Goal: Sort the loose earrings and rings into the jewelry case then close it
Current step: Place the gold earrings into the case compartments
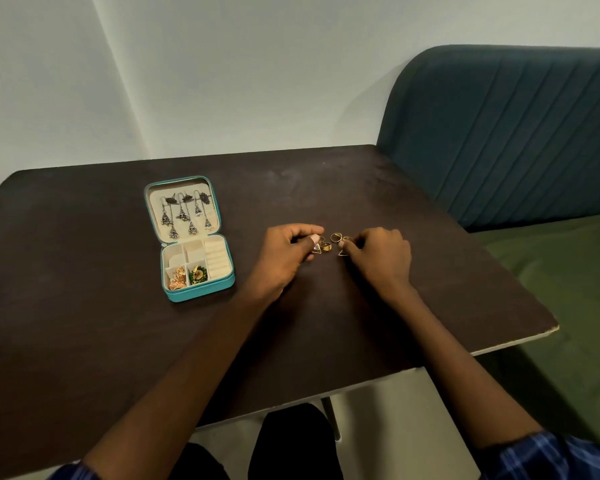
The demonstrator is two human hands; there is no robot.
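Dim, soft, even light — edges bowed by the wide lens.

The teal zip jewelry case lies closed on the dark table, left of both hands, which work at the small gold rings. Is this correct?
Not quite. The head view shows the teal zip jewelry case lying open, with silver earrings hanging in its lid. The rest holds.

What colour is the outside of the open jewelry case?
Teal, seen in the head view on the jewelry case.
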